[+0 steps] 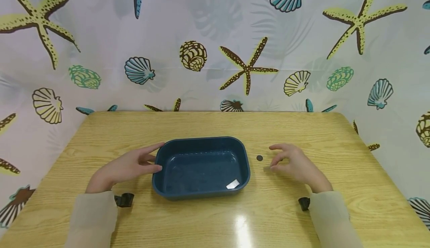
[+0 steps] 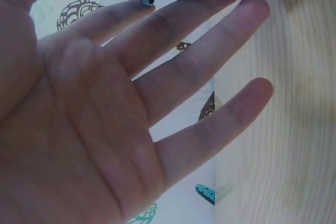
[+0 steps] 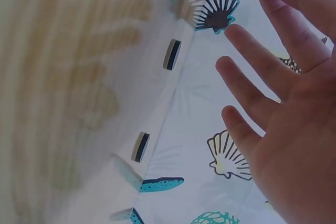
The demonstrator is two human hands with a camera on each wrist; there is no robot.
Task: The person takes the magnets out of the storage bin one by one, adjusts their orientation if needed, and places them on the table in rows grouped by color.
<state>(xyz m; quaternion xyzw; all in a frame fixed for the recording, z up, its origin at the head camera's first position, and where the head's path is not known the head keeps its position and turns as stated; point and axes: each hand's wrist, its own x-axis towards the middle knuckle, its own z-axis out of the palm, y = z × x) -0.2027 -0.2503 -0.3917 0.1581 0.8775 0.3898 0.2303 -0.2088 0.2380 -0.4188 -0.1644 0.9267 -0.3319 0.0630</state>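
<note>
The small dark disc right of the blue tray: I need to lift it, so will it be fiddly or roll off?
The small dark disc lies flat on the wooden table, so it probably won't roll unless tipped on edge. It looks thin and low, so a fingertip grip may slip; sliding it first could help. It is likely very light.

Left hand (image 1: pixel 125 166) touches blue tray (image 1: pixel 201 195); right hand (image 1: pixel 295 166) near dark disc (image 1: pixel 259 158)

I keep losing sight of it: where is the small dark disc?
In the head view, the small dark disc lies on the table, between the blue tub and the right hand.
</note>
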